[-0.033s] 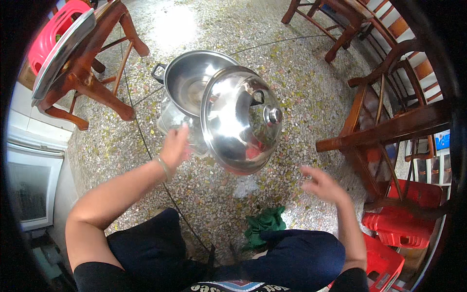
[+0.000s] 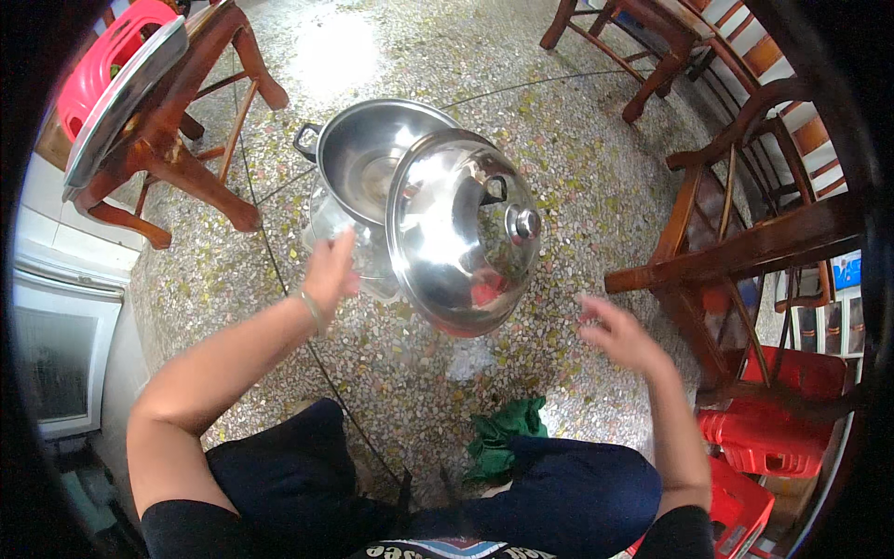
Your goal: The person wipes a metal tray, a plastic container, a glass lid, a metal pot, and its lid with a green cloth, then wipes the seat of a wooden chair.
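Note:
A steel pot [image 2: 358, 149] with black side handles sits toward the far side of the floor, its inside partly visible. A shiny domed steel lid [image 2: 438, 265] with a round knob leans tilted against its right side, hiding part of the rim. Beneath the pot shows a clear, see-through item [image 2: 328, 219] whose kind I cannot tell. My left hand [image 2: 331, 272], fingers apart and slightly blurred, hovers at the near left of the pot, holding nothing visible. To the right of the lid, my right hand [image 2: 622, 337] is open in the air, apart from it.
A crumpled green cloth [image 2: 506, 436] lies on the speckled floor [image 2: 549, 112] between my knees. Wooden furniture [image 2: 736, 244] and red plastic stools [image 2: 768, 433] stand at the right. A wooden stool [image 2: 200, 191] bearing a metal tray [image 2: 130, 102] and pink basket is at the far left.
My left hand has shifted slightly down and to the left. The pot and lid look the same, apart from a slight shift of the whole view.

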Demonstrator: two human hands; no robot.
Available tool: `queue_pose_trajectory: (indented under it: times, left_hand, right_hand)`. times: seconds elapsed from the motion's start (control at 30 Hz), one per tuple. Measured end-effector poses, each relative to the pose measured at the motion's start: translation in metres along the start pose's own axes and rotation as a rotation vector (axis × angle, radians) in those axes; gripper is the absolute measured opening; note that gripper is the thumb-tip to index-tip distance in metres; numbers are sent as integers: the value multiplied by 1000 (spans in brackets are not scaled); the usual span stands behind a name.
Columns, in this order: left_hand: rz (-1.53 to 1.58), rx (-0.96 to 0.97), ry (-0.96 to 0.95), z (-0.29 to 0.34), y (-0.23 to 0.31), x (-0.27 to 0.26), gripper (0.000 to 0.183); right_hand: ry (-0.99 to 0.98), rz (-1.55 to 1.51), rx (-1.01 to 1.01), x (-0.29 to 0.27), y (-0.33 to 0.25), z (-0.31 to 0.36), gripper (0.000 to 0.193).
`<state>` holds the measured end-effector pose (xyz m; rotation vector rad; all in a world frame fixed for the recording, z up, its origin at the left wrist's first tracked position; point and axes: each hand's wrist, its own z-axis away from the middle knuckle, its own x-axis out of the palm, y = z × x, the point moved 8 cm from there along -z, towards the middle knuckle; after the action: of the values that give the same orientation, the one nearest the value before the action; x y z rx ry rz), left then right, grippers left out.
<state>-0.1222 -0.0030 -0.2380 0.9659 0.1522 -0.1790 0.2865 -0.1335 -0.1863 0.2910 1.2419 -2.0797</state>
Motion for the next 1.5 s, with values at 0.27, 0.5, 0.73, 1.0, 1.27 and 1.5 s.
queue_pose_trajectory:
  times: [0.27,0.5,0.73,1.0,1.27,1.5]
  left_hand:
    - [138,16,13,-49,58,-11,86]
    - [313,-24,-244,-66,54,14,43]
    - [360,108,-268,-36,76,-6,42]
    - [615,239,-286,-19,149,-16,41]
    - [736,114,-300,-34,114,1,50]
    - [572,27,-298,1,97,17,45]
  right_hand:
    - [110,81,-6,-17,-89,-133,73]
    - [617,123,-323,-22,-73,-136,38]
    - [433,-325,-103,-105,-49,-25,24]
    - [656,-174,-106,-42,45,45,14]
    - [819,118,-82,-29,58,31,16]
    - [785,304,-174,35,51,25,25]
